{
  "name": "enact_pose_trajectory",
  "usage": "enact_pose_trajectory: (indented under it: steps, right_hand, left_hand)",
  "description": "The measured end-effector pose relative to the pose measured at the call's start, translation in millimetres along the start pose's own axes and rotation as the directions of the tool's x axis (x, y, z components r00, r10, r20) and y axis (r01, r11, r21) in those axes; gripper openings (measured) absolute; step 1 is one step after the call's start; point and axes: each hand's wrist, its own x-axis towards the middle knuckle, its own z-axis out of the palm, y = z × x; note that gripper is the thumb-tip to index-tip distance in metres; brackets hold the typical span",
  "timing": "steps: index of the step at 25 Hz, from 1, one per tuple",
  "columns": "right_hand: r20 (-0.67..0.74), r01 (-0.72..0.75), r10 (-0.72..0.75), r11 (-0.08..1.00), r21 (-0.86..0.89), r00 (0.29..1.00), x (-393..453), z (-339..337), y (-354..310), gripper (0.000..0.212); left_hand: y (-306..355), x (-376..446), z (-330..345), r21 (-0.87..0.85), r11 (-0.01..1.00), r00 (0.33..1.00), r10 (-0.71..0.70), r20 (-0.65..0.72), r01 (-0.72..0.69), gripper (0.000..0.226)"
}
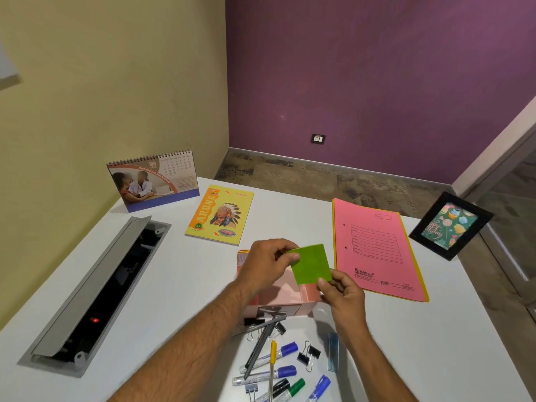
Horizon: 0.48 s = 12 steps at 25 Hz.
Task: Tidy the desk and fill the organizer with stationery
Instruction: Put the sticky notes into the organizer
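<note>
Both hands pinch a square green sticky-note pad (311, 264) over the pink plastic organizer (285, 295) near the counter's (179, 274) front edge: left grip (268, 264) at its top corner, right grip (342, 293) at its lower corner. Such light corner pinches could let the pad slip and miss its compartment.

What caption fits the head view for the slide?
Both hands, left hand and right hand, pinch a green sticky-note pad above the pink organizer; markers lie on the desk.

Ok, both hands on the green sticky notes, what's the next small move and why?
Probably lower the green sticky notes into the pink organizer directly beneath; both the left hand and right hand pinch them above it.
</note>
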Motion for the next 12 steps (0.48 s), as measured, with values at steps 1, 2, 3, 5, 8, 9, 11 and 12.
enact_pose_trajectory:
  steps: [1,2,3,5,8,9,11,12]
  right_hand:
    - [-0.019,-0.02,0.02,1.0,-0.004,1.0,0,-1,3,0.021]
    - [-0.046,-0.038,0.038,0.999,-0.011,0.998,-1,-4,8,0.023]
    - [-0.072,-0.05,0.047,0.998,-0.043,0.996,-3,-7,11,0.022]
    - [-0.103,-0.073,0.054,0.98,-0.185,0.993,-12,-12,21,0.02]
    - [0.01,-0.15,0.163,0.93,-0.335,0.987,-35,-12,41,0.017]
    - [0.085,-0.115,0.171,0.886,-0.449,0.982,-41,-13,50,0.017]
    - [0.303,0.147,0.132,0.655,-0.741,0.944,-48,-16,68,0.019]
    - [0.395,0.271,0.134,0.529,-0.804,0.909,-50,-16,73,0.025]
  left_hand:
    - [0,1,-5,0.015,1.0,1.0,-0.001,-0.015,0.001,0.01]
    - [-1,3,-11,0.026,1.0,1.0,-0.008,-0.029,0.008,0.01]
    - [-2,5,-17,0.038,0.999,0.999,-0.013,-0.044,0.015,0.01]
    - [-4,11,-30,0.082,0.996,0.997,-0.014,-0.074,0.021,0.012]
    - [-7,19,-49,0.185,0.982,0.994,-0.006,-0.108,0.026,0.016]
    - [-9,22,-53,0.219,0.975,0.994,-0.013,-0.109,0.037,0.017]
    - [-15,26,-59,0.289,0.955,0.994,-0.036,-0.101,0.064,0.015]
    - [-18,27,-61,0.332,0.94,0.994,-0.045,-0.097,0.075,0.014]
